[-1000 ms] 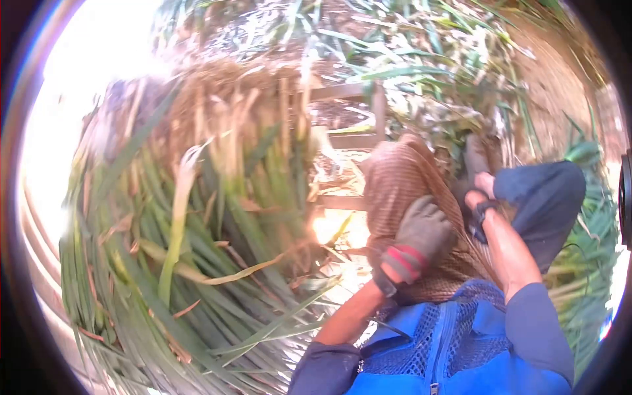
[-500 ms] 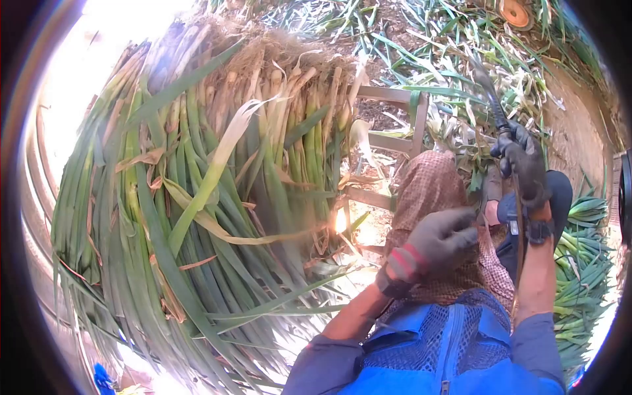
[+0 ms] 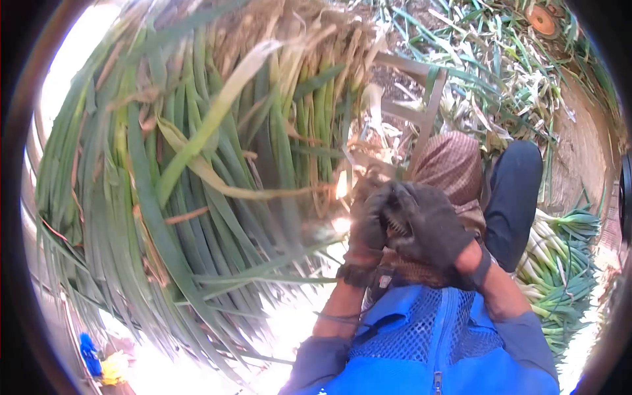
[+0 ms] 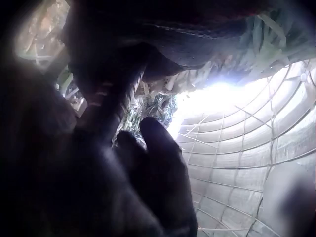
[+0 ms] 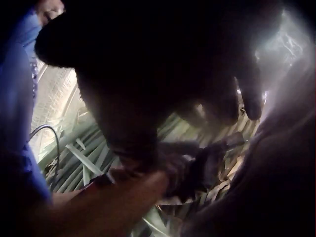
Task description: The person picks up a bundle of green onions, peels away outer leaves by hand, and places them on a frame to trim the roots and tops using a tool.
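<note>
Over the lap, my gloved left hand (image 3: 368, 220) and right hand (image 3: 434, 227) meet with fingers curled. Between them shows part of a dark ridged cord (image 3: 397, 222); its rest is hidden by the gloves. The ridged cord (image 4: 129, 94) also runs through the dark left wrist view, beside gloved fingers (image 4: 165, 168). Blackness covers much of the right wrist view, where a glove (image 5: 190, 170) appears near leaves. To the left of the hands lies a large pile of long green-leaved stalks (image 3: 217, 151), roots toward the top.
A wooden frame (image 3: 431, 108) stands beyond the knees, with cut leaves (image 3: 487, 72) scattered behind it. At the right lie more green stalks (image 3: 553, 263), beside a wooden board (image 3: 582, 145). A round orange-brown object (image 3: 541, 21) is at the top right. A wire grid (image 4: 237, 163) shows in the left wrist view.
My right hand has come from the far right with the cord to the lap. The left hand has moved left and now meets it, fingers curled. The head view has shifted.
</note>
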Demonstrator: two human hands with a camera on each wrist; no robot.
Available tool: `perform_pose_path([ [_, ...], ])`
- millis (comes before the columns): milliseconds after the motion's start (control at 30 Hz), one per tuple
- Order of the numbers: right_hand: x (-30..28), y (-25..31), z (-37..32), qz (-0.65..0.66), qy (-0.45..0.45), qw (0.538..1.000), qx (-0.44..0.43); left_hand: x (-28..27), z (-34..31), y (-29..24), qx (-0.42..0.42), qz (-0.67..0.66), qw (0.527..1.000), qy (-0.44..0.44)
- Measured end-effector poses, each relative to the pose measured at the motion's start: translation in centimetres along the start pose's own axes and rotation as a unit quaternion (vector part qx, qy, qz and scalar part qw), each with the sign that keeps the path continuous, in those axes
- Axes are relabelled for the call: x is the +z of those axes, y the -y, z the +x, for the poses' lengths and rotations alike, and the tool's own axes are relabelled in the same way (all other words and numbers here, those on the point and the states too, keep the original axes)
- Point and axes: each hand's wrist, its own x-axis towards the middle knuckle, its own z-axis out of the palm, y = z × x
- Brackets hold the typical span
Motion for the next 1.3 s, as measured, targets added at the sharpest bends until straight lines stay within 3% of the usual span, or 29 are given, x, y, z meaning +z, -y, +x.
perform_pose_path([
  [33,1.3,-0.6,0.5,0.059,0.041,0.997,0.037,-0.2,0.1,0.5,-0.067,0.046,0.997,0.014],
  [67,1.9,-1.1,0.6,0.116,0.081,0.987,0.076,-0.3,-0.2,0.6,-0.050,0.081,0.995,0.008],
  [133,1.6,-1.8,1.2,0.260,0.005,0.965,0.030,0.4,-0.5,-0.4,-0.007,0.157,0.987,0.010],
  [167,1.2,-2.3,1.4,0.273,-0.014,0.961,0.036,1.1,-1.4,-1.1,0.014,0.110,0.994,0.007],
  [200,0.9,-2.7,1.5,0.287,-0.034,0.956,0.041,-0.4,-2.1,-0.3,0.050,0.178,0.983,-0.017],
  [267,0.0,-3.9,1.6,0.204,-0.029,0.974,0.100,-4.3,-4.3,1.6,0.096,0.374,0.914,-0.124],
  [300,-1.0,-3.9,1.7,0.260,-0.050,0.964,0.036,-6.4,-5.9,1.7,0.059,0.459,0.869,-0.175],
  [333,-0.9,-4.1,1.4,0.265,-0.034,0.962,0.054,-8.0,-7.6,2.1,0.021,0.538,0.813,-0.223],
  [400,-0.7,-4.6,0.8,0.275,-0.013,0.957,0.093,-10.8,-11.4,5.4,0.058,0.573,0.742,-0.343],
  [467,-1.3,-4.3,0.5,0.283,-0.010,0.954,0.101,-12.0,-13.0,6.4,0.141,0.670,0.635,-0.358],
  [500,-1.6,-4.3,0.5,0.285,-0.011,0.953,0.104,-11.5,-13.0,6.4,0.116,0.682,0.610,-0.386],
  [600,-1.9,-4.9,0.1,0.310,-0.019,0.947,0.082,-11.5,-10.3,5.4,0.037,0.594,0.676,-0.435],
  [633,-1.6,-5.4,0.1,0.341,-0.024,0.938,0.062,-10.7,-8.8,4.7,-0.038,0.602,0.650,-0.463],
  [700,-1.9,-5.9,-0.2,0.338,-0.020,0.939,0.061,-16.7,-5.5,8.0,-0.133,0.713,0.547,-0.418],
  [800,-1.8,-6.6,-0.7,0.325,-0.028,0.944,0.047,-26.3,-2.1,11.3,0.144,0.670,0.636,-0.355],
  [833,-1.6,-6.8,-0.8,0.319,-0.030,0.946,0.040,-25.5,-1.5,9.9,0.122,0.706,0.593,-0.367],
  [867,-1.7,-7.0,-0.9,0.333,-0.024,0.942,0.036,-25.1,-1.2,8.0,0.082,0.766,0.552,-0.317],
  [900,-2.0,-7.1,-0.9,0.346,-0.018,0.937,0.032,-24.3,-0.9,5.8,0.051,0.819,0.508,-0.262],
  [933,-2.2,-7.2,-1.0,0.359,-0.010,0.933,0.028,-23.9,-1.2,3.0,-0.001,0.879,0.455,-0.139],
  [1067,-3.2,-7.3,-1.4,0.369,0.006,0.929,0.012,-22.5,-0.7,2.2,-0.121,0.883,0.447,-0.078],
  [1233,-3.3,-8.6,-1.4,0.298,0.004,0.954,-0.008,-18.5,-3.1,2.7,-0.215,0.820,0.515,-0.130],
  [1300,-4.0,-9.4,-0.6,0.353,0.042,0.934,0.035,-16.4,-4.5,3.8,-0.226,0.806,0.527,-0.147],
])
